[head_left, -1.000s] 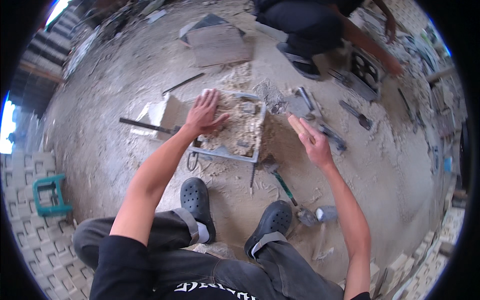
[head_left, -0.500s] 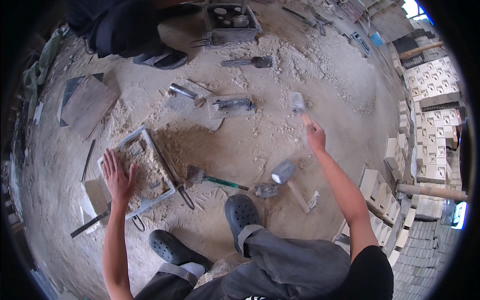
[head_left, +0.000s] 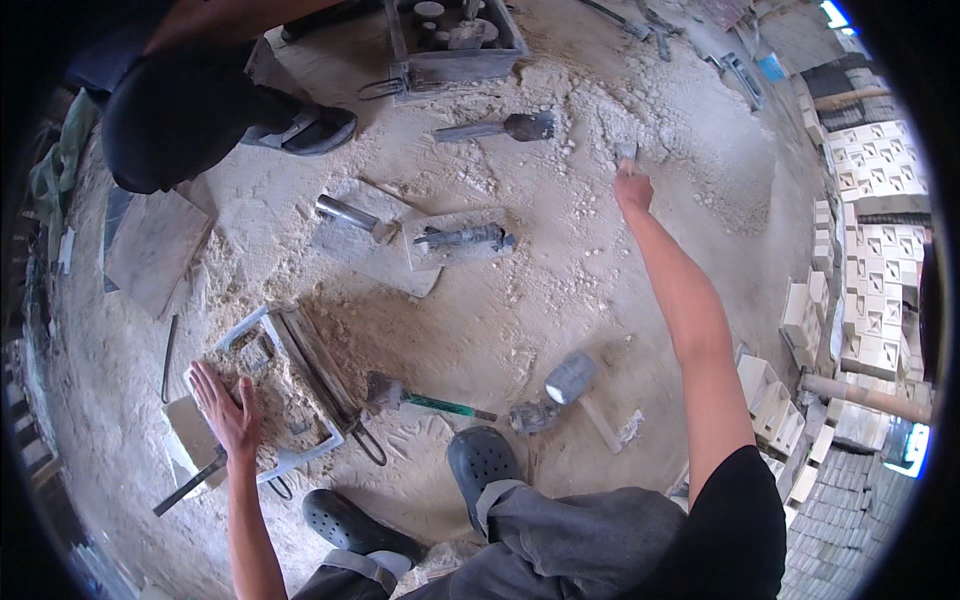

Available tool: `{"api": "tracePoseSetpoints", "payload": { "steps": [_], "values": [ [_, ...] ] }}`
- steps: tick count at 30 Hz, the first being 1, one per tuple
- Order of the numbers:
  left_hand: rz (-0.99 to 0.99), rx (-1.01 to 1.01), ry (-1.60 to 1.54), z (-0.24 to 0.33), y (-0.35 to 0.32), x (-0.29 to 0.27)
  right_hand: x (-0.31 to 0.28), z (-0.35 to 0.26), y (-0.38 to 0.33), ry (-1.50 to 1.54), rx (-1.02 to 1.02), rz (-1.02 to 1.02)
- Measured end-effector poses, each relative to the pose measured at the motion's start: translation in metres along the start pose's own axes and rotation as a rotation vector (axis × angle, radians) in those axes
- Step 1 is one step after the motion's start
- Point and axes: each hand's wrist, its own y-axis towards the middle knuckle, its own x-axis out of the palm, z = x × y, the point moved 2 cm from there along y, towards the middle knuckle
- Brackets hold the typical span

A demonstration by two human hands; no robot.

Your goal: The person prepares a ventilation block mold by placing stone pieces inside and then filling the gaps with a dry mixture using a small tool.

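Seen from above on a dusty, sand-strewn floor: at the left a rectangular metal mould frame (head_left: 300, 385) lies filled with packed sandy earth (head_left: 275, 400), and the left hand (head_left: 228, 410) rests flat on that fill, fingers (head_left: 205, 383) spread wide, holding nothing. Just right of the frame lies a green-handled hammer (head_left: 420, 400), then a small grey cylinder (head_left: 568, 378) near the person's dark clogs (head_left: 482, 465). Higher up, a flat grey slab (head_left: 455, 240) carries a dark tool, and at the top edge a metal box (head_left: 455, 45) holds round dark pieces. At upper right the right hand (head_left: 632, 188) is stretched far out, fingers closed around a small pale tool (head_left: 627, 155); how tightly cannot be told. Compared with half a second ago, the left hand stays pressed on the fill while the right arm has reached further away from the body. Pale moulded blocks (head_left: 870, 210) are stacked along the right rim
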Motion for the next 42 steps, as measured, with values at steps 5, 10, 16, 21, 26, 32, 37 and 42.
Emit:
{"api": "tracePoseSetpoints", "payload": {
  "steps": [5, 10, 16, 21, 26, 32, 37, 42],
  "values": [
    [-0.047, -0.012, 0.075, -0.004, -0.001, -0.010, 0.042, -0.056, 0.013, 0.131, -0.215, -0.044],
    [-0.063, 0.001, -0.071, 0.005, 0.005, 0.004, 0.005, -0.043, 0.074, 0.277, -0.153, -0.089],
    [0.087, -0.052, -0.067, -0.026, -0.011, -0.021, 0.006, -0.023, -0.007, 0.387, -0.150, -0.215],
    [0.119, -0.026, 0.032, 0.002, -0.019, 0.000, -0.054, 0.041, -0.037, 0.434, -0.415, -0.145],
    [-0.012, -0.134, -0.158, -0.007, -0.018, -0.009, -0.053, 0.022, -0.157, 0.593, -0.256, -0.398],
    [0.223, -0.245, -0.617, -0.046, -0.045, -0.012, -0.058, -0.033, -0.268, 0.649, -0.470, -0.637],
    [0.313, -0.134, -0.723, -0.020, -0.068, -0.014, -0.067, -0.079, -0.337, 0.615, -0.740, -0.781],
    [0.318, 0.015, -0.660, -0.023, -0.032, -0.039, -0.100, -0.154, -0.435, 0.563, -0.905, -0.976]
  ]
}}
